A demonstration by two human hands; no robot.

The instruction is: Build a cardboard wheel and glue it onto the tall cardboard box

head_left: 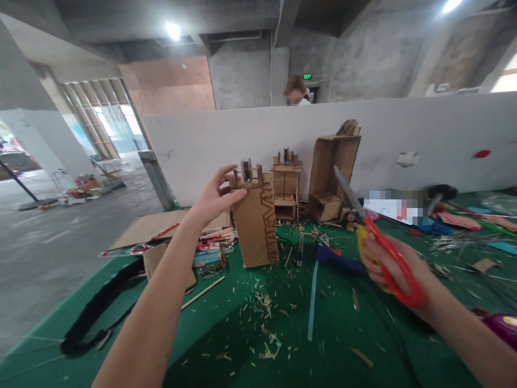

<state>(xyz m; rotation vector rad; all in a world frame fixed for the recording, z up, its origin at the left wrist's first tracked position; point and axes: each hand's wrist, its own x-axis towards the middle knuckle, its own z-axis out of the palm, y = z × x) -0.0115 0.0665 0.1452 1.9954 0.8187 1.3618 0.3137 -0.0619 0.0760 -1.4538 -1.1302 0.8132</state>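
Note:
My left hand (220, 196) holds the top corner of an upright cardboard box (256, 229), thumb on its front side and fingers curled at the top. Small upright pieces and a wheel-like part sit on this box, and wavy brown lines run down its right edge. In my right hand (388, 264) is a pair of scissors (374, 229) with red handles, its blades pointing up and left; motion blurs it. Something yellow shows by the same fingers. Behind stand a smaller open-fronted cardboard model (285, 183) and a taller open cardboard box (335, 161).
Wood shavings (266, 307) and scraps litter the green tabletop (226, 328). A blue strip (312, 302) lies in the middle, a black band (89, 307) at the left. Several loose tools and materials crowd the right. Behind a white partition (226, 134) is a person (296, 89).

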